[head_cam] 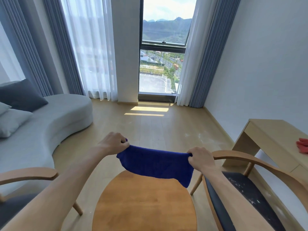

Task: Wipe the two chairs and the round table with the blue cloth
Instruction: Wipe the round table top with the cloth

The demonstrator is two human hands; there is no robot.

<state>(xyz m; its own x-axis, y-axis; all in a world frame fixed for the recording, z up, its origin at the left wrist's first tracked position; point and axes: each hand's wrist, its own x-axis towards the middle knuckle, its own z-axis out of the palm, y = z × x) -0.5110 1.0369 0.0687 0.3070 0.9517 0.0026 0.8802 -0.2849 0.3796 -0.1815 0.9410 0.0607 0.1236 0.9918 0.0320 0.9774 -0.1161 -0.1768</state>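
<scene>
Currently both my hands hold the blue cloth [155,164] up in the air over the far edge of the round bench [145,204]. Left hand [113,142] pinches one top corner, right hand [200,158] pinches the other; each grip is clamped on the fabric, fingers curled round it. Cloth stretched between them, hanging as a doubled sheet, its lower right corner drooping toward the bench top but, as far as I can tell, not touching it. Bench top: bare wood, no visible dust or streaks, so I cannot tell whether it is wiped. Right chair [246,194] sits just beside the bench; its dark seat shows pale specks and smears, so I judge it not yet cleaned. Left chair [28,175] is on the other side, only its armrest and a slice of dark seat in view, condition unreadable. Judgement: task looks at or near its start, cloth being spread or folded for use, and at least the right chair still to do, likely all three pieces. Elsewhere: grey sofa [50,117] with cushions at left, pale desk [273,139] against the right wall carrying a red item [303,145], tall window [163,47] ahead, sun patch on the floor.
</scene>
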